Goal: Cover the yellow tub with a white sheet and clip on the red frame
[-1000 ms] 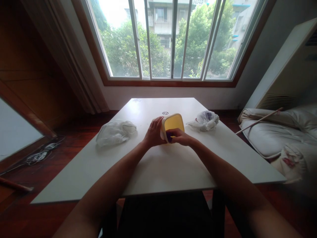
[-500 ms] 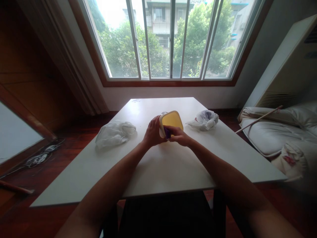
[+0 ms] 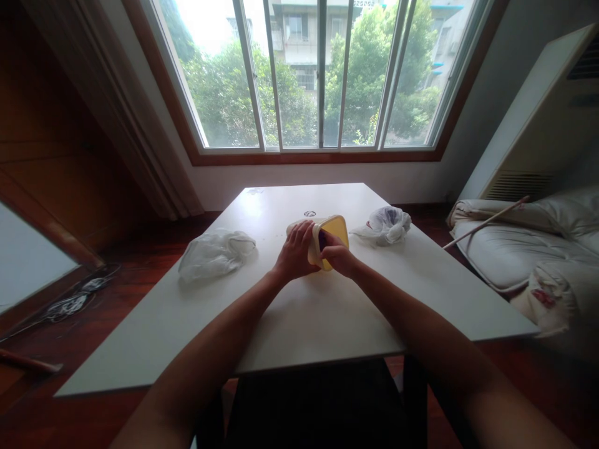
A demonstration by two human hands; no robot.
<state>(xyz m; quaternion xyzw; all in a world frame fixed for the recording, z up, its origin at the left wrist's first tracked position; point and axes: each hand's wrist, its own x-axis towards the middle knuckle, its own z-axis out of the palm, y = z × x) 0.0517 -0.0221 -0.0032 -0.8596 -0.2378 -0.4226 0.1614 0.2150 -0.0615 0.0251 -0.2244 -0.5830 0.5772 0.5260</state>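
A yellowish plastic container [image 3: 340, 228] is tipped on its side above the white table [image 3: 309, 324], its opening turned to the right. My left hand [image 3: 297, 251] is wrapped round its body. The fingers of my right hand [image 3: 337, 254] reach into the opening, closed on a small purple item [image 3: 322, 239] that is mostly hidden. A crumpled white plastic bag [image 3: 217, 254] lies to the left of my hands. To their right is a second plastic bag [image 3: 386, 225] with something dark inside.
A round dark mark [image 3: 309, 214] shows on the table beyond the container. Right of the table, a stick [image 3: 486, 222] rests on a pale cushioned seat [image 3: 500, 252]. Cables [image 3: 72, 304] lie on the floor at left.
The container has turned so that its opening faces further right. My right fingers and the purple item are now deeper inside it. My left hand has shifted slightly over the container's side.
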